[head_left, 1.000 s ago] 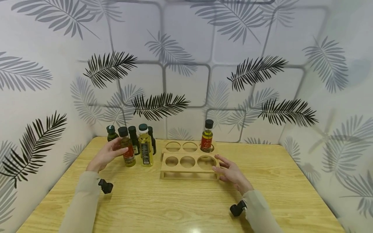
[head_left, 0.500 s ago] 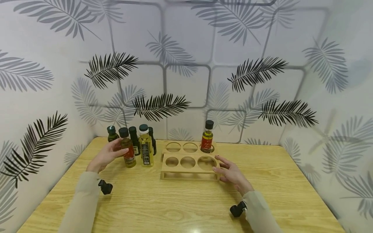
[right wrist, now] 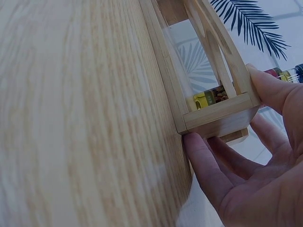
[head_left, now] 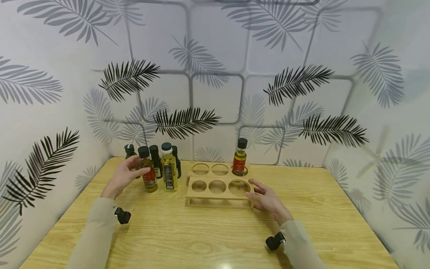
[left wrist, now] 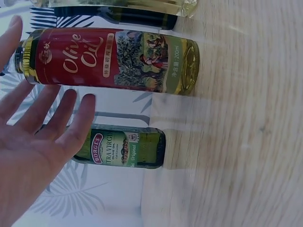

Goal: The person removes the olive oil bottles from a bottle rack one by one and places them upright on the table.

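Note:
My left hand (head_left: 122, 177) is around the upper part of a red-labelled olive oil bottle (head_left: 149, 177) standing upright on the table. In the left wrist view its fingers (left wrist: 81, 120) are spread and fairly straight, the thumb on the bottle's other side near the neck; I cannot tell how firmly they touch. My right hand (head_left: 268, 201) grips the right end of a two-tier wooden bottle rack (head_left: 218, 194), its digits at the upper and lower edges in the right wrist view. Another red-labelled oil bottle (head_left: 239, 165) stands in the rack's back right hole; the other holes hold nothing.
Right of the left hand's bottle stands a taller clear bottle of yellow oil (head_left: 169, 172). Two dark bottles (head_left: 156, 162) are behind them, and a green Borges olive oil bottle (left wrist: 120, 146) stands behind the left hand. A leaf-patterned wall (head_left: 215, 142) borders the wooden table (head_left: 188, 239).
The left hand's fingers have loosened slightly around the bottle, showing more of the green bottle behind. The bottles, rack and right hand have stayed put; the head view shifted a little.

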Available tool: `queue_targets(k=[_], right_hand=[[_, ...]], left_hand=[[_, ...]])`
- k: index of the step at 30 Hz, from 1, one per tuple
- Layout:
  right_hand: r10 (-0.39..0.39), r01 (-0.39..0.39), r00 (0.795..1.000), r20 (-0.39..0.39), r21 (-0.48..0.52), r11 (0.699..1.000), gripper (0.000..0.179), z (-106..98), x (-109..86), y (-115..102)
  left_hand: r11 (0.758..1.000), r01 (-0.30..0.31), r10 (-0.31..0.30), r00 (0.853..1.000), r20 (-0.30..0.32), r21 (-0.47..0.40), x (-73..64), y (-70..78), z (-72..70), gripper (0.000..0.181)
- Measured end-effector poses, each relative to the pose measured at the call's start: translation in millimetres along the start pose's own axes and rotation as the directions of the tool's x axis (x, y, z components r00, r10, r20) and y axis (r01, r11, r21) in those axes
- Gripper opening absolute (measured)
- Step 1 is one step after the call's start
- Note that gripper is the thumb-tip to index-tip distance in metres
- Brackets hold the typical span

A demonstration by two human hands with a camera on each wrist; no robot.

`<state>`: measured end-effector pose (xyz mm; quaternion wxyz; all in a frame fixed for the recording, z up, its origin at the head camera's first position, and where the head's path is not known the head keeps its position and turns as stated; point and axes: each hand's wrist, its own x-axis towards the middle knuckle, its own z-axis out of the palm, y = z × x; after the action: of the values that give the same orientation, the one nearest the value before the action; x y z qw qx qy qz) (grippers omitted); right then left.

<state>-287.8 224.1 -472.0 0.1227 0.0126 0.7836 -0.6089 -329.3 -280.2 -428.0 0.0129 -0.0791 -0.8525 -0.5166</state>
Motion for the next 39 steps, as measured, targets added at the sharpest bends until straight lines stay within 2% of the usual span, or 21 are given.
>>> queue_targets(k=[5, 11, 14, 18, 22, 28, 32, 39], right_hand=[[0.004, -0.004, 1.0, 0.004, -0.005, 1.0, 0.065, 0, 0.0, -2], [0.003, -0.003, 1.0, 0.006, -0.007, 1.0, 0.065, 0, -0.1, -3], [0.002, -0.002, 1.0, 0.008, 0.001, 1.0, 0.066, 0, -0.6, -4], [0.003, -0.003, 1.0, 0.009, 0.011, 1.0, 0.065, -1, 0.1, -4], [0.004, -0.004, 1.0, 0.005, 0.012, 1.0, 0.066, -1, 0.3, -3], [0.005, -0.005, 1.0, 0.002, 0.014, 1.0, 0.066, -1, 0.7, -3], [0.008, -0.008, 1.0, 0.001, 0.016, 1.0, 0.066, -1, 0.8, -2], [0.009, -0.009, 1.0, 0.0, 0.008, 1.0, 0.067, -1, 2.1, 2]], left_hand=[[1.0, -0.029, 0.029, 0.993, -0.117, -0.001, -5.5, 3.4, 1.9, 0.08], [0.997, -0.078, 0.08, 0.957, -0.28, 0.016, -10.5, 6.5, 8.0, 0.059], [0.997, -0.071, 0.065, 0.944, -0.323, -0.008, -12.1, 9.9, 8.5, 0.055], [0.997, -0.06, 0.036, 0.936, -0.35, -0.058, -14.3, 15.0, 8.0, 0.05], [0.993, -0.074, 0.037, 0.938, -0.346, -0.092, -15.8, 19.1, 8.3, 0.04], [0.975, -0.139, 0.092, 0.962, -0.256, -0.172, -18.3, 26.1, 13.8, 0.031], [0.968, -0.154, 0.114, 0.973, -0.199, -0.2, -17.4, 30.2, 22.9, 0.034], [0.967, -0.159, 0.132, 0.981, -0.143, -0.2, -17.6, 35.0, 43.5, 0.035]])
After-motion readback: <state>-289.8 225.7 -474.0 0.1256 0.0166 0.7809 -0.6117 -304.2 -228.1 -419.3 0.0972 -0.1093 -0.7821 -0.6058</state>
